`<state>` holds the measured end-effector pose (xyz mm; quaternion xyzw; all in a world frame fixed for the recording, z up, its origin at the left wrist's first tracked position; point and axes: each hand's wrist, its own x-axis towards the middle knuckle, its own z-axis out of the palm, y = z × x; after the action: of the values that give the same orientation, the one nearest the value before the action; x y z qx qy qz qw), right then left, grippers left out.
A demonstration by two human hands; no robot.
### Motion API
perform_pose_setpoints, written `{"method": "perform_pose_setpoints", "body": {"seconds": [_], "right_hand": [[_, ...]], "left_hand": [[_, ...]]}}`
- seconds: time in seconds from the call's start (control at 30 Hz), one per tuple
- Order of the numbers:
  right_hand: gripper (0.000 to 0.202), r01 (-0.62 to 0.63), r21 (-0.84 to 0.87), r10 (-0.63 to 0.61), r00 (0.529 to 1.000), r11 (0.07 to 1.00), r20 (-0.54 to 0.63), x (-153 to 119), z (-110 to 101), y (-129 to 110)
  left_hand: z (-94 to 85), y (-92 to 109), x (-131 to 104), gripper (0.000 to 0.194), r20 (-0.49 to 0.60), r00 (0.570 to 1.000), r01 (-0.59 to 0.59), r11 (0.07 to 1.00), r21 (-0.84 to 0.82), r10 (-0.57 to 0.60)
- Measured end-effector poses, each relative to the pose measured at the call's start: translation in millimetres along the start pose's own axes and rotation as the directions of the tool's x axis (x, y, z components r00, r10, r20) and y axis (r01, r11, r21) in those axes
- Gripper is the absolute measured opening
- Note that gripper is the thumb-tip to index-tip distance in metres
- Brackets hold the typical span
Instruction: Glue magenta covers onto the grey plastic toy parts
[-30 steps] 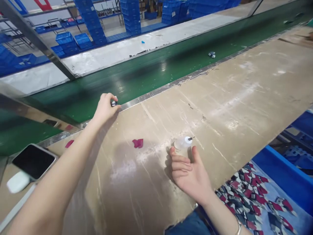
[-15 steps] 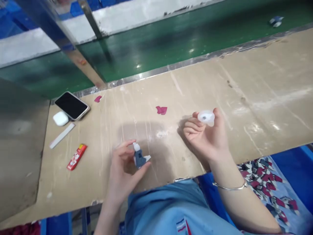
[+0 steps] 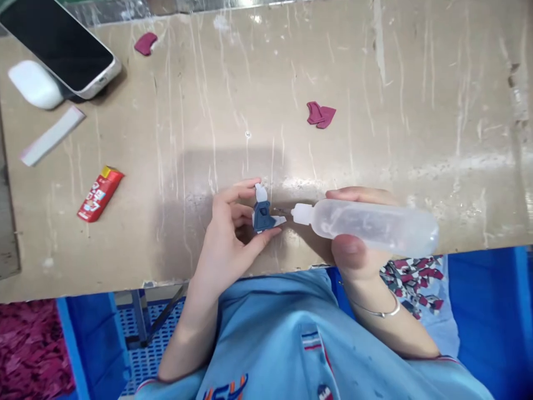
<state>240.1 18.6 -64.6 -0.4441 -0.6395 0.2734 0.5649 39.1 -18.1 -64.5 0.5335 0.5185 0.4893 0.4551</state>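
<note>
Between the fingers and thumb of my left hand [image 3: 231, 233] is a small blue and white moulded piece [image 3: 263, 215]; its white ends point up and to the right. My right hand [image 3: 358, 255] is closed round a translucent squeeze bottle [image 3: 375, 222] with a white cap and a thin needle-like nozzle. The bottle lies nearly level, its nozzle tip pointing left, close to the blue piece. Whether the tip touches it I cannot tell. Beyond the hands, small maroon pieces [image 3: 320, 115] lie on the worktable [image 3: 250, 83], two of them overlapping.
At the left are a phone [image 3: 62, 44], a white rounded case [image 3: 35, 84], a pale strip [image 3: 53, 136] and a red packet [image 3: 100, 194]. Below the table edge stand blue bins [image 3: 94, 333], one with many maroon pieces [image 3: 33, 350], another with mixed coloured pieces [image 3: 416, 280].
My right hand has brought the bottle down and left, turning it from end-on to sideways with its nozzle at the blue piece. My view has tilted down and moved closer to the table.
</note>
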Motion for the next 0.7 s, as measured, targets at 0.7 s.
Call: {"method": "perform_pose_setpoints", "body": {"seconds": [0.7], "right_hand": [[0.030,0.014,-0.045,-0.012,1.000,0.999,0.029,-1,0,-7]], "left_hand": [[4.1,7,0,0.049,-0.029,0.999,0.045,0.999,0.029,-0.044]]}}
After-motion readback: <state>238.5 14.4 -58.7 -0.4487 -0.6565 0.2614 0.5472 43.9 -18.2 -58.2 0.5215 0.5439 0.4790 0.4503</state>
